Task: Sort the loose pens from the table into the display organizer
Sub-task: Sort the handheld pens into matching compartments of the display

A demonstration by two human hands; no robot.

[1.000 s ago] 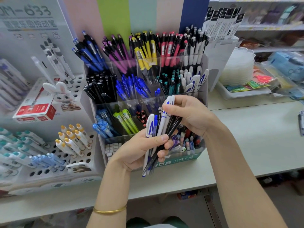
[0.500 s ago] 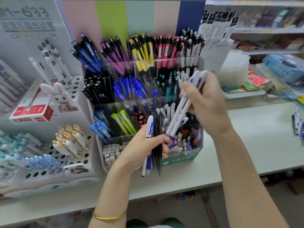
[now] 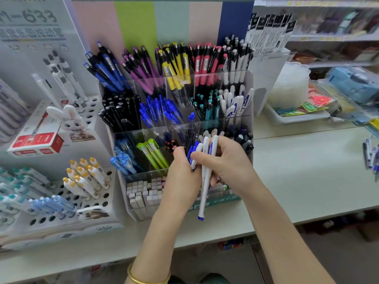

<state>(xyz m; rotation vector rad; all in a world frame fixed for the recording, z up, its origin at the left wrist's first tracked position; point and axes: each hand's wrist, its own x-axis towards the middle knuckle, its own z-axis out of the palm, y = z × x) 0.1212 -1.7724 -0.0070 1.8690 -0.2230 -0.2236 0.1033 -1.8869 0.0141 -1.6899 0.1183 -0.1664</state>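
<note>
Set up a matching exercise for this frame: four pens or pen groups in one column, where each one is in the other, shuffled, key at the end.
Things
1. yellow pens
2. green pens
3. loose pens
4. white pen with blue tip

Places
A. on the table, far right edge of the view
B. gripped by the right hand
C. back row of the organizer
D. organizer's third row, just right of the light blue pens

Pairs: 1-C, 2-D, 3-A, 4-B
</note>
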